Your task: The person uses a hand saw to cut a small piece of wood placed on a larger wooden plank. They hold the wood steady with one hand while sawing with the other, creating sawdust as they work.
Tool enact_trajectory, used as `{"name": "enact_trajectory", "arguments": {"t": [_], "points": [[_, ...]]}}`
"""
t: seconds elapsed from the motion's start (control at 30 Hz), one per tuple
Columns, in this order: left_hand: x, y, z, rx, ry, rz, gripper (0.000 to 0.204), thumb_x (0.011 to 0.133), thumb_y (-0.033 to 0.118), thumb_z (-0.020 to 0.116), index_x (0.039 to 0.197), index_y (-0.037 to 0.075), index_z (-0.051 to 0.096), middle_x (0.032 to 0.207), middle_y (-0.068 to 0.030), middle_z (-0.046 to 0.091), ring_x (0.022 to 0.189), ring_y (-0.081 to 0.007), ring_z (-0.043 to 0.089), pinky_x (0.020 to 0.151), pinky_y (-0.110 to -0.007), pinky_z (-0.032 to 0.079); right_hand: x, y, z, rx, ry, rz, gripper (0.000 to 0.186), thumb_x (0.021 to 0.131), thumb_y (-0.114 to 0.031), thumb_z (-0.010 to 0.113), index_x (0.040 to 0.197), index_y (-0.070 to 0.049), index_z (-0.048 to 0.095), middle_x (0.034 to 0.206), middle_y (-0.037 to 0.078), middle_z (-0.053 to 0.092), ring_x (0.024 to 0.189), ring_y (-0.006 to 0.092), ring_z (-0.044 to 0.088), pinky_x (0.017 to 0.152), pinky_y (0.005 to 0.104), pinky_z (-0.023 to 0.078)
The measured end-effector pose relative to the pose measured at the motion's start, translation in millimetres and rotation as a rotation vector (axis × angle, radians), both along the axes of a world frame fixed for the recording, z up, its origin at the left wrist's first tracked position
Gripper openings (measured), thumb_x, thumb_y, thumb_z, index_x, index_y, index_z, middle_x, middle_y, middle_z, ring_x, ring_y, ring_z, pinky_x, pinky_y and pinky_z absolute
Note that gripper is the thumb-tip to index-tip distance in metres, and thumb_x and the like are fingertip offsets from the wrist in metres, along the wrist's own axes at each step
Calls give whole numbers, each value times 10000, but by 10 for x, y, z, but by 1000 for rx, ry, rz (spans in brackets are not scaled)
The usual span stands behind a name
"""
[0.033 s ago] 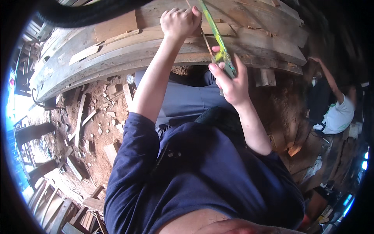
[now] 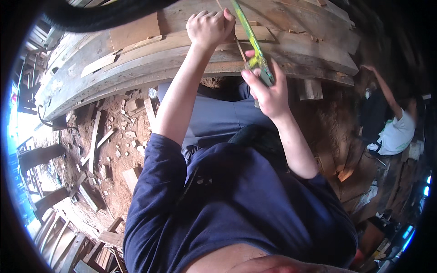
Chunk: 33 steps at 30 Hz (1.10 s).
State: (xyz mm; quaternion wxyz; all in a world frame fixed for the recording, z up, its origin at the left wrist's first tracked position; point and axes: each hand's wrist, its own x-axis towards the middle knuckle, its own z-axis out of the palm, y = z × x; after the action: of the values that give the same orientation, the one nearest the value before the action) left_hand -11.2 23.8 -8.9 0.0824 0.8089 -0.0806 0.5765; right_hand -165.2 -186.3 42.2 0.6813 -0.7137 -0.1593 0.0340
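My right hand is closed round the handle of a hacksaw with a yellow-green frame. Its thin blade runs beside the frame, slanting away from me over the near edge of the wooden bench. To the left of the blade, my left hand presses down in a fist on the bench top, thumb toward the saw. Whatever its fingers grip is hidden beneath it. The far end of the saw leaves the top of the view.
Flat boards lie on the bench. Wood offcuts and sticks litter the dirt floor at left, with stacked timber at lower left. A co-worker in a white shirt is at far right, one arm stretched toward the bench end.
My right hand and the hacksaw have shifted slightly away from me and to the left. My left hand stays in place.
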Motion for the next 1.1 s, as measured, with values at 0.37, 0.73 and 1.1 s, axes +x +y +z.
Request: {"name": "enact_trajectory", "arguments": {"t": [0.37,0.73,1.1], "points": [[292,50,-16,-38,82,92,480,922,297,645,464,164,589,461,-60,592,436,-264,633,488,-401,493,47,339,-36,45,90,-47,470,975,-139,795,1388,-42,592,751,-68,544,692,41,532,672,259,456],[34,-7,54,-27,63,-9,449,942,288,659,509,183,609,483,-30,607,460,-226,651,492,-365,515,124,122,-23,55,60,-41,378,1003,-144,769,1349,-45,653,811,-66,575,707,35,528,666,247,444],[317,65,15,-28,192,149,506,954,323,630,477,152,632,468,-72,610,446,-277,661,484,-405,524,-107,275,-63,37,107,-37,419,975,-88,768,1346,-58,576,707,-75,503,624,34,492,598,261,401]]}}
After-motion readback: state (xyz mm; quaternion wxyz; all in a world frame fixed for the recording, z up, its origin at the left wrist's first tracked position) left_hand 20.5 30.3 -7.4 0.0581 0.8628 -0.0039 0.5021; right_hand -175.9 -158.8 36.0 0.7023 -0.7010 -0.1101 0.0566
